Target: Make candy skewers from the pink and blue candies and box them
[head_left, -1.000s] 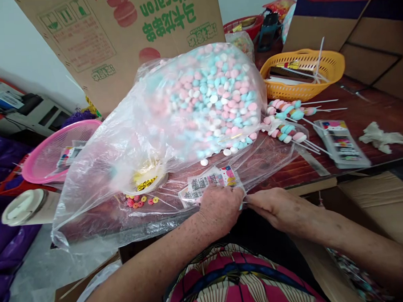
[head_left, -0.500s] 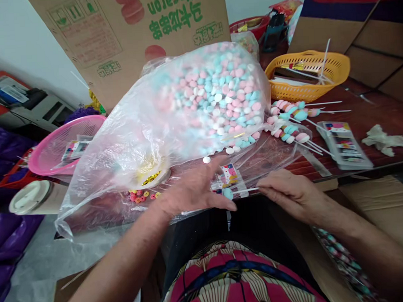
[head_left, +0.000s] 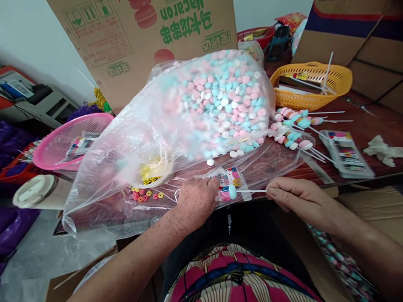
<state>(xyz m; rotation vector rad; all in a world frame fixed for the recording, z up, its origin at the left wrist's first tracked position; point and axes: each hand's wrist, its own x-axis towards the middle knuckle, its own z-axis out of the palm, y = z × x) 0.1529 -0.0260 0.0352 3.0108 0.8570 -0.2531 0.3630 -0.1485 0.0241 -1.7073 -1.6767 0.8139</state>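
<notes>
A huge clear plastic bag of pink, blue and white marshmallow candies [head_left: 219,105] slumps across the dark red wooden table [head_left: 370,117], an upturned brown macaron carton [head_left: 143,33] behind it at twelve o'clock. At ten o'clock sits a pink mesh plastic basket [head_left: 70,141]; at two o'clock an orange plastic basket of white sticks [head_left: 312,86]. Finished pastel candy skewers [head_left: 292,124] lie piled just right of the bag, so several appear done. At the near table edge, the left hand [head_left: 197,198] presses fingers down on a small printed clear sleeve [head_left: 228,183]. The right hand [head_left: 300,198] pinches a thin white stick [head_left: 253,191] whose pink and blue candies [head_left: 228,193] sit at the sleeve's mouth: this skewer looks partly bagged, with sealing judged still ahead. Loose coloured ring sweets [head_left: 144,196] dot the eight o'clock side.
</notes>
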